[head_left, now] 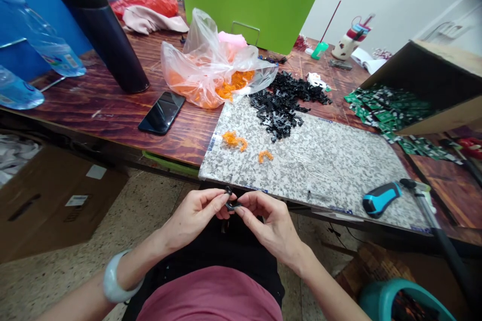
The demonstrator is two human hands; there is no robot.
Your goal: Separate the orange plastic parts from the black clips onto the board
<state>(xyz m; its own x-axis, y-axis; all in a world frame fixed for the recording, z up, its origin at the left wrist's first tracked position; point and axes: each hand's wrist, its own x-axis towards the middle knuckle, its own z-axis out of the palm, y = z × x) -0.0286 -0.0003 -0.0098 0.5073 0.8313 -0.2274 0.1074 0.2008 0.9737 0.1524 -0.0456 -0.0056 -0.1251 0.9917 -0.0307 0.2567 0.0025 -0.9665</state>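
My left hand (198, 213) and my right hand (265, 220) meet over my lap, just below the table's front edge. Both pinch one small black plastic part (230, 204) between fingertips. On the granite-patterned slab (331, 170) lie a heap of black plastic parts (284, 100) and a few orange clips (235, 140). More orange clips fill a clear plastic bag (211, 67) behind the slab. A white bangle sits on my left wrist.
A black phone (161, 113) and a tall dark cylinder (101, 25) stand left of the bag. A blue-handled tool (380, 198) lies at the slab's right. A cardboard box (433, 85) spills green circuit boards. Water bottles, a floor box and a teal bucket (399, 301) surround me.
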